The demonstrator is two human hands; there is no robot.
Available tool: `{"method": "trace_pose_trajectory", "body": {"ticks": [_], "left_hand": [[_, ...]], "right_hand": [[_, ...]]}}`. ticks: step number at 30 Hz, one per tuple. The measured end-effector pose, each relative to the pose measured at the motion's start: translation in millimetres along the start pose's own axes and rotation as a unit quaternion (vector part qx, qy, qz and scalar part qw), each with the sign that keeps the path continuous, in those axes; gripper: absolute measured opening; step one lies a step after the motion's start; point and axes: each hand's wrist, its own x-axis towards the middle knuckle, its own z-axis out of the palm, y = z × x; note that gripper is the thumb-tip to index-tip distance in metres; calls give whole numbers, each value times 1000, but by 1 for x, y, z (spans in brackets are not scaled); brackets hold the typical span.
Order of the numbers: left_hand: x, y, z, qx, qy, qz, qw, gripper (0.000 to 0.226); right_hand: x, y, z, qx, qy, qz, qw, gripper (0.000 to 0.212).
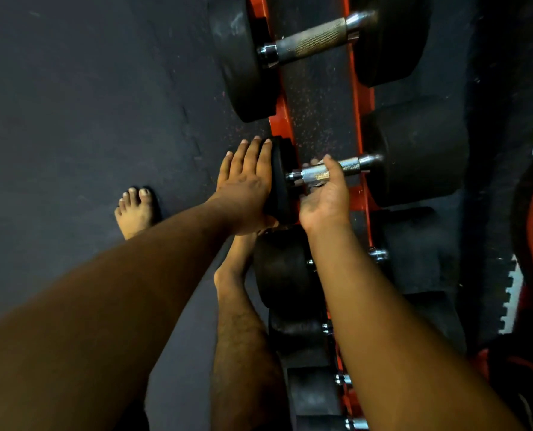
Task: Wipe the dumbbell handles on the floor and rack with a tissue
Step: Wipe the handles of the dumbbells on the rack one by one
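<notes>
- Head view: the left hand point(246, 178) lies flat, with straight fingers, against the outer face of the near weight point(279, 178) of a dumbbell on the rack point(363, 98).
- The right hand point(324, 194) is under the handle point(336, 169) of the same dumbbell, palm up, and its fingers curl around the metal bar, so it is grasping the handle.
- A small crumpled thing, perhaps the tissue point(316, 183), shows between the palm and the bar; I cannot tell for sure what it is.
- The far weight point(414, 150) of this dumbbell sits on the other side of the red rack rail.
- A bigger dumbbell point(315, 38) rests on the rack further away, with a knurled bar between two black weights, well apart from both hands.
- More dumbbells point(287, 269) stand in a row on the rack nearer to the person, partly hidden behind the right arm.
- Two bare feet stand on the dark floor point(88, 104); the left foot point(134, 213) is beside the left arm, the other is just beside the rack, partly hidden under the left hand.
</notes>
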Motion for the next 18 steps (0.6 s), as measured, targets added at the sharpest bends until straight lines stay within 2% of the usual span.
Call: {"method": "trace_pose_trajectory", "body": {"ticks": [5,8,10,14,16,18], "left_hand": [[-1,1,-4,-16,-6,-1,1000,144],[-1,0,-4,-18,-6,1,1000,145],[-1,0,-4,-20,-4,-1,1000,146],[-1,-2,-4,-27,-2,0,1000,147],[-1,-1,-4,-31,-3,0,1000,147],[-1,0,-5,-29,0,-2,1000,147]], "right_hand": [[1,12,-18,-162,-39,7,986,24],[-5,18,-28,-213,-49,-41,975,12],[-8,27,-34,-266,-31,-84,960,15],[-14,35,-41,-389,-5,-152,908,20],[-22,26,-40,-463,-23,-195,864,24],[-27,12,-33,-511,-45,-289,808,28]]}}
